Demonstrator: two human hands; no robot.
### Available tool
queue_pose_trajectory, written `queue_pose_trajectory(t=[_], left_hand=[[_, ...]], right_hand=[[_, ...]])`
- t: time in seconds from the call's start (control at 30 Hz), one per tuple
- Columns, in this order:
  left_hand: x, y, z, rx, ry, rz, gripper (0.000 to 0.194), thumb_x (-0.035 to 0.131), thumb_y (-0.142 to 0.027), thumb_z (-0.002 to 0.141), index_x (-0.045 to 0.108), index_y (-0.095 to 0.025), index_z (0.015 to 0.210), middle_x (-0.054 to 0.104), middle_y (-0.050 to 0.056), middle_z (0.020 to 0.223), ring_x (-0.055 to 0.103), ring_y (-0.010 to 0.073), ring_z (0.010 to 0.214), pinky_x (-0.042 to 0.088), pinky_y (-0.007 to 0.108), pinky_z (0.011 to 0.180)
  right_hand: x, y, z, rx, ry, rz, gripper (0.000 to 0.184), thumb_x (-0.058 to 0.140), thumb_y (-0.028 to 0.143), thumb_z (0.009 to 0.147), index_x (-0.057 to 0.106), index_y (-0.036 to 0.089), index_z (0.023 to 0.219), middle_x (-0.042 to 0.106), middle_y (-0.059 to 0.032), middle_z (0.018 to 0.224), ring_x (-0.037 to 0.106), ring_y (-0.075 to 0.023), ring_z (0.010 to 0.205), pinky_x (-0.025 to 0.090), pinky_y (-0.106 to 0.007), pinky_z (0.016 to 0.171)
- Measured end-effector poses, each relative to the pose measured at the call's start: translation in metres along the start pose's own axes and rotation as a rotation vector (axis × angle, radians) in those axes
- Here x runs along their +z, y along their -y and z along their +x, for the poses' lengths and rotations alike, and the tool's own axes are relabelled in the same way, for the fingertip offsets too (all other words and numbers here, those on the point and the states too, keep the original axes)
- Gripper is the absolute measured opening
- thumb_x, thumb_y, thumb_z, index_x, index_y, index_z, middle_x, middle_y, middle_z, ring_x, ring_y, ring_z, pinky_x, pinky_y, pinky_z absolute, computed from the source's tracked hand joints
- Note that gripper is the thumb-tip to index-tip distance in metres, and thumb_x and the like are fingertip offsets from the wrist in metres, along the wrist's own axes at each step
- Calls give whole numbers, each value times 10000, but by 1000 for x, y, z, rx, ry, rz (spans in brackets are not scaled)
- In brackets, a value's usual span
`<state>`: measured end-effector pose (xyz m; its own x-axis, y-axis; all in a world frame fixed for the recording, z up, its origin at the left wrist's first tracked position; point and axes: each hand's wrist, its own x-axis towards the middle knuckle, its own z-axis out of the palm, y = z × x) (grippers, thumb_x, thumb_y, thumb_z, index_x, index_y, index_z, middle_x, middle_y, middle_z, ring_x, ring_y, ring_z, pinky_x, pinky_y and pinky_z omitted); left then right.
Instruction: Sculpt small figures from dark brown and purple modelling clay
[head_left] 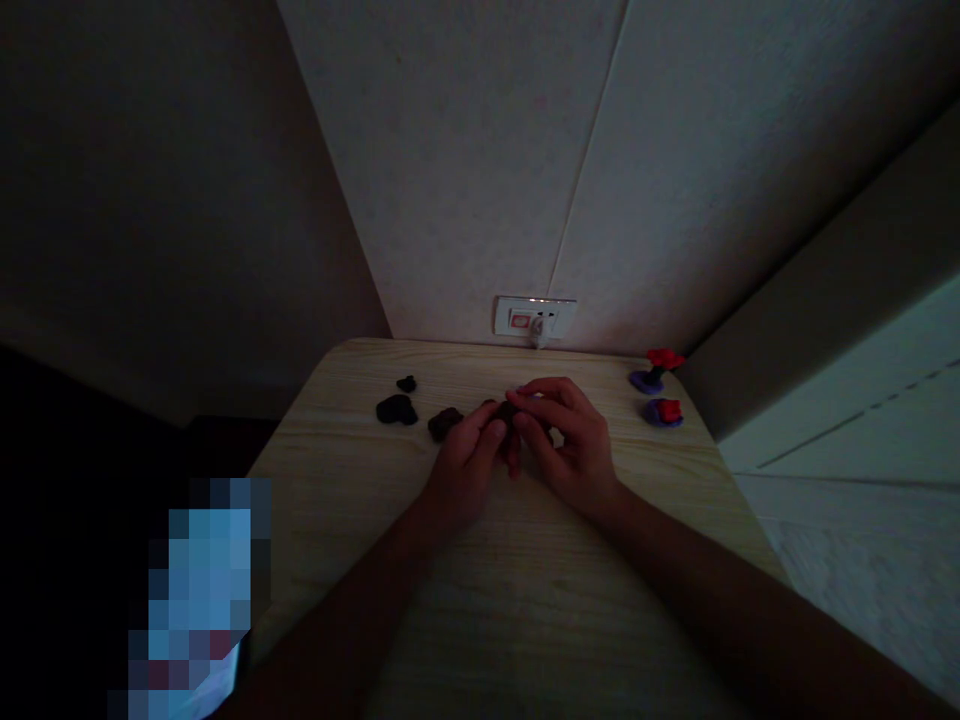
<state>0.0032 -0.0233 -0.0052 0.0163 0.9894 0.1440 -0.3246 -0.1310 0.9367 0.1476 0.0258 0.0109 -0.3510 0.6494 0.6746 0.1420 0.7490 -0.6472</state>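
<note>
Left hand [466, 460]: grip closed, thumb and fingers pinching the dark lump [507, 412].
Right hand [574, 440]: grip closed on the lump's other side.
Lump: between both sets of fingertips, over the counter [480, 610]; its underside is hidden.
Fingertip work: apparently pressing or shaping; a further pinch would call for light, even pressure from both sides.
Brown piece [444, 425]: rough, irregular, beside the left hand.
Black pieces [397, 410]: two, matte, rounded, lying farther left.
Red flower-like piece [664, 357]: ruffled, probably clay, above a flat purple base [643, 382].
Counter surface: pale, wood-grained.
</note>
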Motion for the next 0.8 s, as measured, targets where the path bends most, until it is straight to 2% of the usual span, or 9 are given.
queue_pose_trajectory(t=[0.07,0.13,0.3,0.43,0.53,0.63,0.8], left_hand=[[0,0,-1,-1,4,-14,300,566,-442,959,606,-145,950,539,9,732,504,124,632,445,262,586],[0,2,-2,6,8,-14,285,560,-428,967,598,-148,932,517,-3,722,482,111,622,426,250,571],[0,6,-2,-15,18,-59,264,558,-412,973,593,-151,968,478,-20,700,429,100,593,385,239,527],[3,2,-2,-115,1,-145,310,644,-435,910,593,-149,1016,470,-22,715,414,97,611,355,228,527],[5,0,-3,-193,4,-104,377,681,-464,877,582,-158,1074,488,-23,739,411,87,603,333,223,528],[6,0,-3,-209,37,-32,446,636,-547,888,561,-165,1106,492,-33,709,402,82,555,317,231,506],[6,-2,-4,-156,36,10,422,556,-585,923,534,-166,877,477,-41,640,413,75,508,327,234,490]], right_hand=[[1,1,0,-64,5,-2,261,610,165,946,734,231,1166,677,-94,1067,673,-193,956,584,-339,791],[2,1,1,-102,8,-2,265,611,135,939,731,210,1163,700,-97,1039,676,-201,995,584,-345,835],[1,2,0,-120,14,-32,215,604,130,937,740,186,1093,707,-100,984,681,-188,899,591,-319,750],[2,-1,-1,-100,-6,-55,191,607,156,936,735,191,1074,700,-91,947,674,-188,860,579,-320,713],[3,-4,-1,-72,-21,-27,190,606,180,939,732,193,1081,694,-82,914,660,-186,837,571,-324,711],[2,-6,-1,-44,3,27,221,555,181,971,741,214,1086,707,-79,939,659,-189,872,565,-345,765],[-2,-7,-2,-39,63,62,285,539,200,969,714,224,1193,684,-87,990,646,-202,900,551,-375,794]])
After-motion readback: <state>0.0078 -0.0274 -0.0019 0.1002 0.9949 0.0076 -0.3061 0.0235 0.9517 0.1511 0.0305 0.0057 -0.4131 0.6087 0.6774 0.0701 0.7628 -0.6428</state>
